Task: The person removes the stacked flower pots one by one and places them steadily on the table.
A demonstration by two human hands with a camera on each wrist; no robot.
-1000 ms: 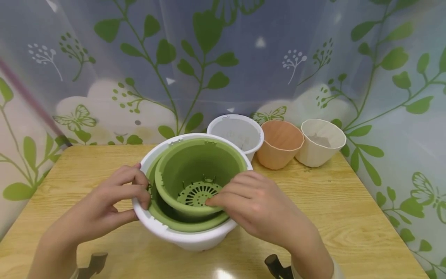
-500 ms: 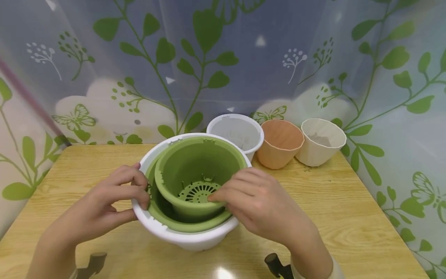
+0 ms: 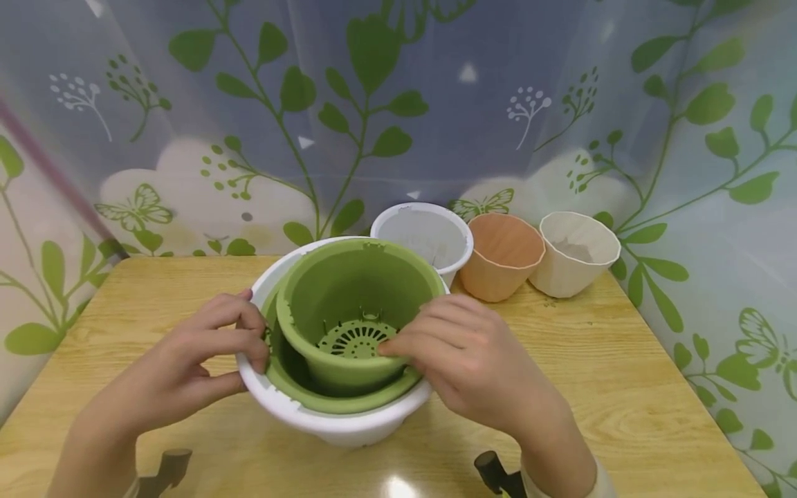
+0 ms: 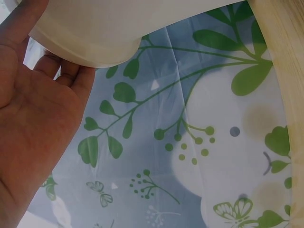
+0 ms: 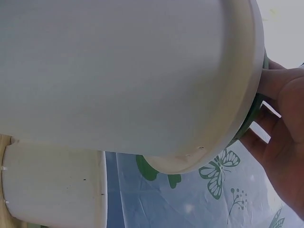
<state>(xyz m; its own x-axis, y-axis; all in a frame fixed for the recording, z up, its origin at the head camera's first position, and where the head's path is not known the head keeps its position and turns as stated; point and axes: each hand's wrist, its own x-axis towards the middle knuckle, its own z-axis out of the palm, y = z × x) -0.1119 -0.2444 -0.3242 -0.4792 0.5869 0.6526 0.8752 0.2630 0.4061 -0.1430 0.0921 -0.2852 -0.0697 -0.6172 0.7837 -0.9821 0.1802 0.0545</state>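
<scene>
A large white plant pot (image 3: pixel 349 430) stands on the table with a green pot (image 3: pixel 311 402) nested inside it. Within that sits a smaller green pot (image 3: pixel 358 277), off-centre toward the back right, its slotted base visible. My left hand (image 3: pixel 205 349) grips the left side of the white rim, thumb outside and fingers over the edge beside the larger green pot. The right hand (image 3: pixel 467 360) pinches the smaller pot's front right rim, thumb inside it. In the right wrist view, the white pot's wall (image 5: pixel 118 71) hides most of the green pots.
Behind, to the right, a white pot (image 3: pixel 462 257), a terracotta-coloured pot (image 3: pixel 495 280) and a cream pot (image 3: pixel 563 277) stand in a row. The wooden table (image 3: pixel 623 387) meets a leaf-patterned curtain (image 3: pixel 461 124) at its back edge.
The smaller green pot has risen slightly and shifted a little right, with my right hand moving along with it. My left hand keeps its place on the white rim.
</scene>
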